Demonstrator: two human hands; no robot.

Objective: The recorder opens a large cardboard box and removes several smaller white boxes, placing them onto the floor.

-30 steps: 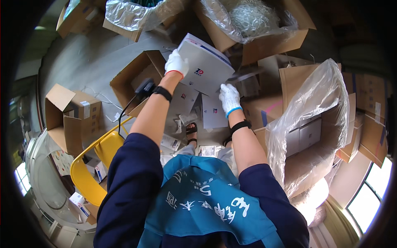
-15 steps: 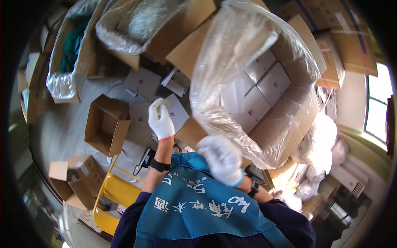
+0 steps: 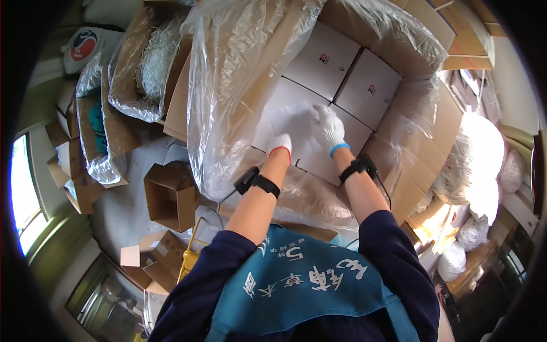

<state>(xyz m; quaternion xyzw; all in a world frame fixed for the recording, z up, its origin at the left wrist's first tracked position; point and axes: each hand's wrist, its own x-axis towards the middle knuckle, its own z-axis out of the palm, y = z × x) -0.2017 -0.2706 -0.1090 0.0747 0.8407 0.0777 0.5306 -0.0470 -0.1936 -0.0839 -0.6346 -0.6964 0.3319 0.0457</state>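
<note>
Both my hands wear white knit gloves and reach into a large carton (image 3: 424,148) lined with clear plastic (image 3: 222,114). Inside lie several white boxes (image 3: 373,85), packed side by side in a flat layer. A pale thin sheet (image 3: 288,117) rests on the left part of that layer. My left hand (image 3: 280,144), with a red cuff, is at the near edge of this sheet; its fingers blend into the white and I cannot make them out. To the right, my right hand (image 3: 329,126), blue-cuffed, is over the boxes with its fingers apart and nothing visible in them.
At the left stand an opened brown box (image 3: 171,196), another open box (image 3: 151,256) and a yellow metal frame (image 3: 191,259). Further back are plastic-lined cartons, one with white shredded filler (image 3: 156,65), one with green cloth (image 3: 97,128). White filled bags (image 3: 470,162) pile up at the right.
My view has turned so the large carton is now straight ahead. Both hands have moved from in front of my apron and beside the carton to inside it, over the white boxes.
</note>
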